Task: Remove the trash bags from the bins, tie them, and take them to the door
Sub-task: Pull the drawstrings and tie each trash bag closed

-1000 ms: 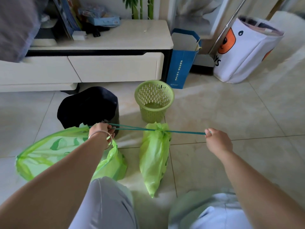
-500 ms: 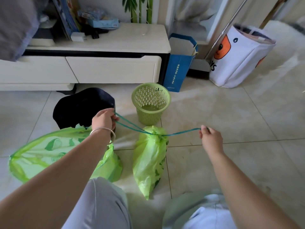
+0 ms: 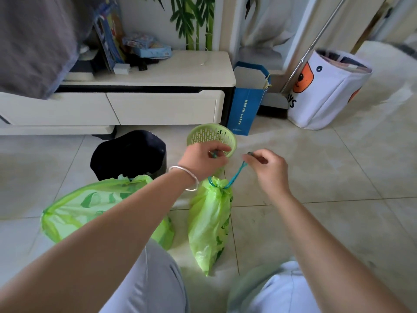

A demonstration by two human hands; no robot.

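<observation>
A small green trash bag [image 3: 209, 222] lies on the floor tiles, its neck cinched by a teal drawstring [image 3: 235, 175]. My left hand [image 3: 203, 159] pinches one end of the string just above the bag's neck. My right hand [image 3: 268, 170] pinches the other end, a little to the right. A larger green bag [image 3: 90, 206] lies to the left, its mouth still wide, partly hidden under my left forearm. Behind stand a black bin [image 3: 128, 154] and a green perforated bin [image 3: 212, 136], the green one partly covered by my left hand.
A low white cabinet [image 3: 162, 107] runs along the back. A blue paper bag [image 3: 246, 105] and a white fabric bag with an orange print [image 3: 325, 91] stand at the back right. My knees fill the bottom edge. Open tiles stretch to the right.
Both hands have come together from a wide, taut pull on the drawstring. They now hold its ends close above the bag's cinched neck.
</observation>
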